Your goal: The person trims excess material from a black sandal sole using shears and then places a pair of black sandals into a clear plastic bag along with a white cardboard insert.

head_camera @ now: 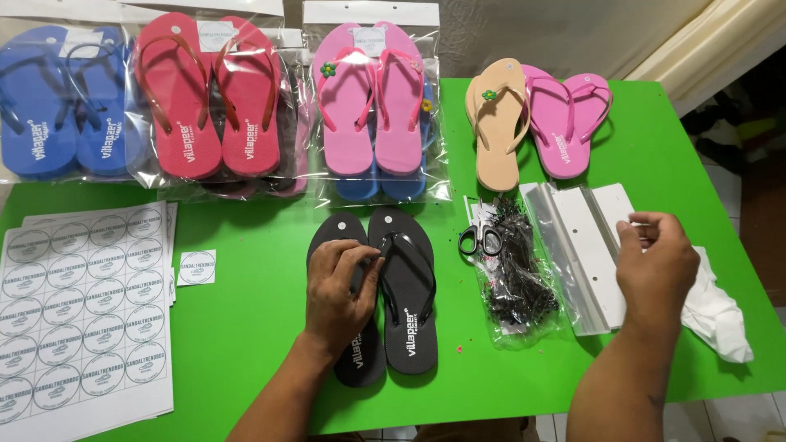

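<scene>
1. The left hand (340,286) lies on the black flip-flops (385,290), which sit side by side on the green table (246,319), and pinches the straps where they meet. If that pinch loosens, the pair could slide apart.
2. The right hand (655,262) is closed on the edge of a clear bag in the stack of clear bags (585,245). The film looks slick, so two bags might lift together.
3. The scissors (480,239) and the packet of black tag pins (516,278) lie between the hands; a sweeping wrist could scatter them.
4. The sticker sheets (82,303) lie far left, a stretch away.
</scene>
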